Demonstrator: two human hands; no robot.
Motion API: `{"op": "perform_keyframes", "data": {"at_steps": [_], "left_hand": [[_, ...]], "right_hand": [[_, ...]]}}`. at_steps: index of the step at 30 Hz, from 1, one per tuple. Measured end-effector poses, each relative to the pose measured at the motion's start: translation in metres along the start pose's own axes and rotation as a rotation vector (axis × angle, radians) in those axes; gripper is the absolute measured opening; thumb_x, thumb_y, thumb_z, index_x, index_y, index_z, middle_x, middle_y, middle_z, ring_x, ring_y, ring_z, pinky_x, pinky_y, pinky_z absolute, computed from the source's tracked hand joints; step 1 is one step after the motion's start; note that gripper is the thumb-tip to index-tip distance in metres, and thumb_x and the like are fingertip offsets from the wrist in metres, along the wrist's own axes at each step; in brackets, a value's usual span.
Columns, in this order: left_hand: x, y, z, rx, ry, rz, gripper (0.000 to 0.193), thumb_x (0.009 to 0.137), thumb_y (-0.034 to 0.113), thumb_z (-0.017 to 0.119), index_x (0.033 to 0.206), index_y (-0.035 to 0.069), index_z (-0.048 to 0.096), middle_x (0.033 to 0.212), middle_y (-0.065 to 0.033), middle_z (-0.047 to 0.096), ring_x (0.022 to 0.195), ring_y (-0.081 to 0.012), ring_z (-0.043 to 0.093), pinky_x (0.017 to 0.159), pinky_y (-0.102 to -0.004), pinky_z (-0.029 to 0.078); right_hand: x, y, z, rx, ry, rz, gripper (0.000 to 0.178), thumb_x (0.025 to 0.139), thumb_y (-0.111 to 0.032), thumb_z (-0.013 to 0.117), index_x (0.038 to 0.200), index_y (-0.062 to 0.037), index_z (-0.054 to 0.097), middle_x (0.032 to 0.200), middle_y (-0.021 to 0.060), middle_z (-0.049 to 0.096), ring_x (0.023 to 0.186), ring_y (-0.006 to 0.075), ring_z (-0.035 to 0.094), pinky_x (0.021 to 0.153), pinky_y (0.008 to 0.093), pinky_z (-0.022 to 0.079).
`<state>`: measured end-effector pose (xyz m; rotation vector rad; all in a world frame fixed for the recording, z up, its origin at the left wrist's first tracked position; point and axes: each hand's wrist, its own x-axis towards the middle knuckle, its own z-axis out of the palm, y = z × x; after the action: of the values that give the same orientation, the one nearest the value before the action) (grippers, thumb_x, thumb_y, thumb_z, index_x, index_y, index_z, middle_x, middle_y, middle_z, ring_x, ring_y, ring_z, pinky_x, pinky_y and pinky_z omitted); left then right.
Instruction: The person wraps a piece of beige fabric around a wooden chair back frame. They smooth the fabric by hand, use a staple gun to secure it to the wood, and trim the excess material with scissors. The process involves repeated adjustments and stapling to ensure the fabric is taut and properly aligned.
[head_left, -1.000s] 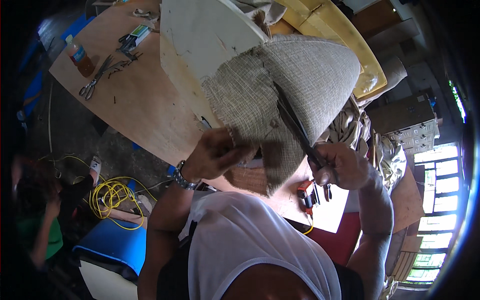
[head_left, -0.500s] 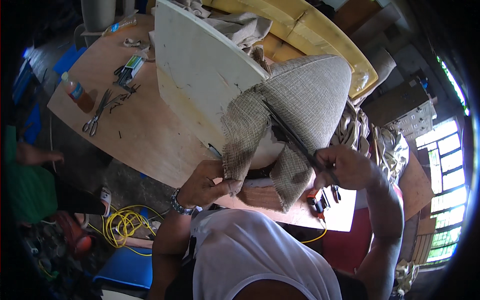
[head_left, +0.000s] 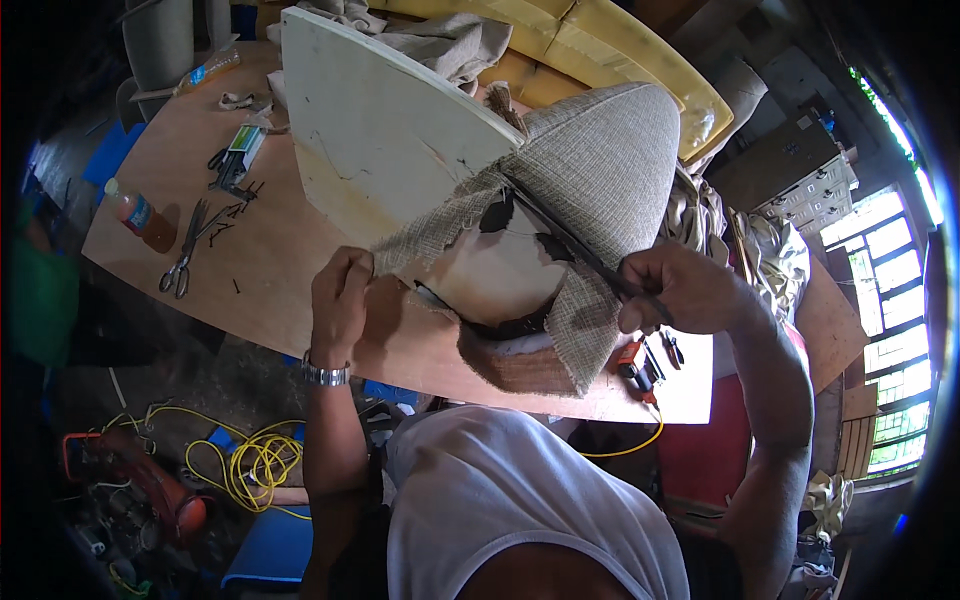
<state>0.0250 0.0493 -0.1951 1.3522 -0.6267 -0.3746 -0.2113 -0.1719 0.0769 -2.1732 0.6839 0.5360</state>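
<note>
Left hand [head_left: 342, 300] pinches the cloth [head_left: 430, 236]! Right hand [head_left: 682, 288] grips the scissors [head_left: 572, 238], blades slanting forward and left from it.

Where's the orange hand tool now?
In the head view, right of centre, the orange hand tool lies on the table below the right hand, near a yellow cord.

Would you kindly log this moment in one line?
left hand: pinching fabric flap; right hand: gripping dark shears; orange-black tool: on table
</note>
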Motion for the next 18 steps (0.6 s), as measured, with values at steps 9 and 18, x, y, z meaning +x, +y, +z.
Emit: {"op": "perform_keyframes", "data": {"at_steps": [9,18], "left_hand": [[0.004,0.067,0.03,-0.007,0.614,0.498,0.033,0.102,0.02,0.049,0.126,-0.003,0.055,0.119,-0.0148,0.063,0.105,-0.0201,0.06,0.093,-0.0311,0.047],[0.022,0.059,0.121,0.248,0.2,0.48,0.045,0.09,0.016,0.071,0.125,-0.005,0.052,0.114,-0.0237,0.061,0.103,-0.0371,0.061,0.089,-0.0437,0.05]], "right_hand": [[0.011,0.008,0.013,-0.108,0.152,-0.039,0.062,0.078,-0.06,0.082,0.065,-0.0057,0.056,0.056,0.001,0.058,0.054,0.009,0.055,0.051,0.0315,0.042],[-0.008,-0.017,0.006,-0.389,0.107,0.018,0.053,0.084,-0.053,0.08,0.07,-0.0044,0.064,0.059,0.0032,0.061,0.056,0.0113,0.057,0.055,0.033,0.045]]}}
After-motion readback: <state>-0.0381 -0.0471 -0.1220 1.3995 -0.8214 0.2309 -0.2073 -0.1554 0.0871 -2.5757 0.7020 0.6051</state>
